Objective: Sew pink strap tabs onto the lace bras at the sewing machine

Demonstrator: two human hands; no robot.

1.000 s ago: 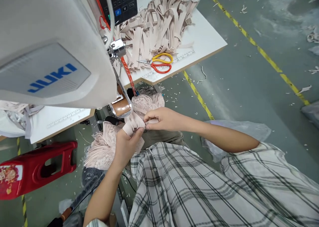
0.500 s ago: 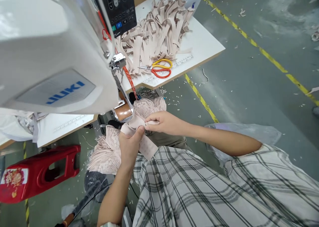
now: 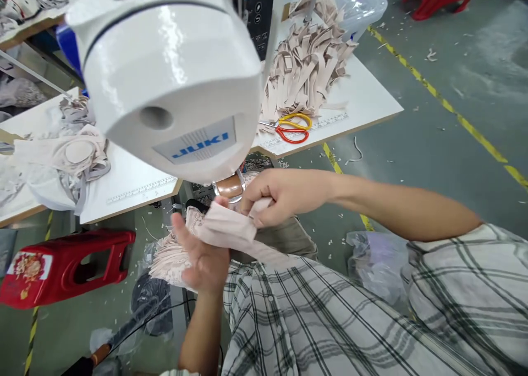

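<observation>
Below the machine, the right hand pinches fabric, the left hand open against it; scissors lie beside the machine.

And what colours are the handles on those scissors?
The upper handle is yellow and the lower handle is red, best seen in the head view.

"Where's the sewing machine?"
"Eleven o'clock from the view's centre; strips and scissors lie on the table at one."
"And the stool?"
"On the floor at eight; the plastic bag is at four."
</observation>
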